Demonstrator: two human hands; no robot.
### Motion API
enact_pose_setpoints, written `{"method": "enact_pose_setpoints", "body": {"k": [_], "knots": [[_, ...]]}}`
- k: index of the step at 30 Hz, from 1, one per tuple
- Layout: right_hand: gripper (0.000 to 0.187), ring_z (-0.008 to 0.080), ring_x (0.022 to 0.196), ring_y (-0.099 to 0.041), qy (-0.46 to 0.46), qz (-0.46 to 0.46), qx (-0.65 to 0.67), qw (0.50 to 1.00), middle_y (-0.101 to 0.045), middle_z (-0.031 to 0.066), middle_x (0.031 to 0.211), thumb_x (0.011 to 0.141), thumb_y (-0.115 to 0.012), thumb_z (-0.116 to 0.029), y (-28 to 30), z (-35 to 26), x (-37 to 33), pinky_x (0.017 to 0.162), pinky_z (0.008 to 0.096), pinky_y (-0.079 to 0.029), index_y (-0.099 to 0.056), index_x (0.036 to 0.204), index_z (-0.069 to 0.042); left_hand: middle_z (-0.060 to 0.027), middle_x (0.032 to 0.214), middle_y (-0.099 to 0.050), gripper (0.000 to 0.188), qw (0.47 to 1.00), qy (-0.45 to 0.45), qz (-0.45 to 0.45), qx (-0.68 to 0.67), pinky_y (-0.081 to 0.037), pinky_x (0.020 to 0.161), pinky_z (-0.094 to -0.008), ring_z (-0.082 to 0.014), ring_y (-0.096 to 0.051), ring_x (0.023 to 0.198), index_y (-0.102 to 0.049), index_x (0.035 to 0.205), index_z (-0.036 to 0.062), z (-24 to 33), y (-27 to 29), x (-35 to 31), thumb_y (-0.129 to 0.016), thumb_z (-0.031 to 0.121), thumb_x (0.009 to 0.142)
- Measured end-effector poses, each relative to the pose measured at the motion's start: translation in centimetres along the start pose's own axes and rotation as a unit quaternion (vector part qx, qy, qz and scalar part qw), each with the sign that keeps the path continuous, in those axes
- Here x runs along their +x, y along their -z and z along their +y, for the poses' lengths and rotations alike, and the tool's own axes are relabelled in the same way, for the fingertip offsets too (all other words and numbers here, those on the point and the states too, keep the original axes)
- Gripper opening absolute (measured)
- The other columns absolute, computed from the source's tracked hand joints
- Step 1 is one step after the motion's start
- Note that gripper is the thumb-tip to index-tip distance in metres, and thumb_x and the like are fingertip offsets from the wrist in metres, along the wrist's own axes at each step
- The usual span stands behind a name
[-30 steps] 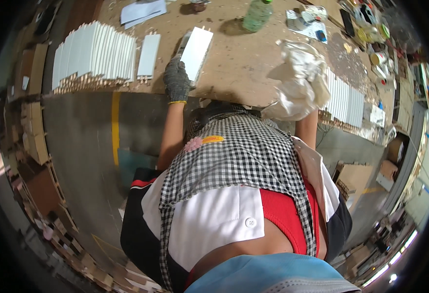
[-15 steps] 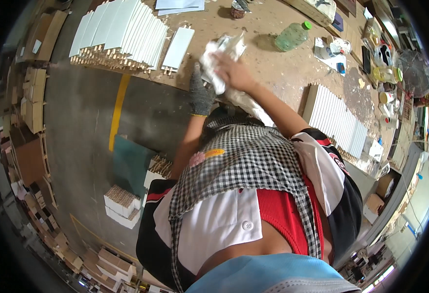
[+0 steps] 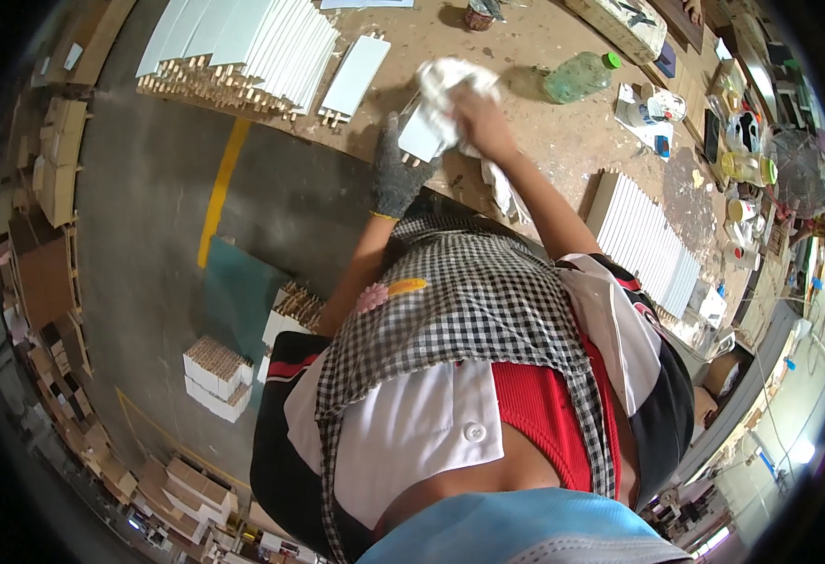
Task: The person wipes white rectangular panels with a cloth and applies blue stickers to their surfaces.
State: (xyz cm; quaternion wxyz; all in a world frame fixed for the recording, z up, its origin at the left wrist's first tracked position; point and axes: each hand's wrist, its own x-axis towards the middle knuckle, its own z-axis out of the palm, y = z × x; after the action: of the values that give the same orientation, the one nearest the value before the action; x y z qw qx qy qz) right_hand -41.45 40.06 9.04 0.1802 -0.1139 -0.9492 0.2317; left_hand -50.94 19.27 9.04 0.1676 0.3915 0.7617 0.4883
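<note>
My left hand (image 3: 396, 174), in a dark grey knit glove, grips the near end of a white wooden slat (image 3: 419, 138) with small dowel pegs at its end. Bare, my right hand (image 3: 480, 120) presses a crumpled white cloth (image 3: 459, 83) onto the slat's far part, hiding that stretch. Just left of them lies a single white slat (image 3: 355, 77) with dowels at both ends. Farther left is a large stack of white slats (image 3: 243, 56) with their pegged ends toward me. Another white cloth (image 3: 500, 188) hangs by the table edge beneath my right forearm.
On the brown worktable (image 3: 544, 141) a green-capped bottle (image 3: 581, 77) lies to the right of the cloth. A dark small pot (image 3: 479, 16) stands at the back. More white slats (image 3: 643, 240) are lined up at right; tubs and bottles (image 3: 746, 169) crowd beyond. Pegged stacks (image 3: 217, 378) sit on the floor.
The cloth and my right hand have moved right along the slat, baring its white near end. My gloved left hand stays at that end. The view has shifted slightly.
</note>
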Motion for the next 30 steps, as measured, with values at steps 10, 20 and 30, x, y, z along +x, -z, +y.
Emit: {"method": "enact_pose_setpoints", "body": {"k": [10,20,30], "knots": [[0.031,0.0301,0.097,-0.066,0.011,0.063,0.028,0.998,-0.069,0.0146,0.109,0.094,-0.060,-0.024,1.9,-7.5,0.9,0.091,0.0450,-0.050,-0.066,0.122,-0.011,-0.0179,0.139,-0.049,0.076,0.982,0.035,0.005,-0.184,-0.053,0.095,-0.0374,-0.0268,-0.056,0.118,-0.027,0.150,0.0013,-2.8,-0.1,0.4,-0.065,0.034,0.092],[0.031,0.0288,0.120,-0.062,0.068,-0.104,-0.011,0.992,-0.064,0.0089,0.132,0.096,-0.062,-0.025,0.0,-7.1,0.9,0.098,0.0442,-0.050,-0.067,0.125,-0.015,-0.0172,0.147,-0.043,0.107,0.962,0.094,0.010,-0.256,-0.050,0.101,-0.0383,-0.0296,-0.052,0.125,-0.013,0.157,0.0023,-2.5,0.6,1.6,-0.083,0.012,0.077],[0.039,0.0316,0.127,-0.054,-0.047,-0.175,0.176,0.968,-0.061,0.0142,0.134,0.087,-0.063,-0.008,3.0,-7.3,0.2,0.101,0.0421,-0.048,-0.064,0.126,-0.008,-0.0210,0.143,-0.047,0.108,0.990,-0.028,0.074,-0.120,-0.042,0.108,-0.0403,-0.0343,-0.049,0.129,-0.019,0.155,-0.0003,-3.3,0.1,0.9,-0.082,0.014,0.069]]}}
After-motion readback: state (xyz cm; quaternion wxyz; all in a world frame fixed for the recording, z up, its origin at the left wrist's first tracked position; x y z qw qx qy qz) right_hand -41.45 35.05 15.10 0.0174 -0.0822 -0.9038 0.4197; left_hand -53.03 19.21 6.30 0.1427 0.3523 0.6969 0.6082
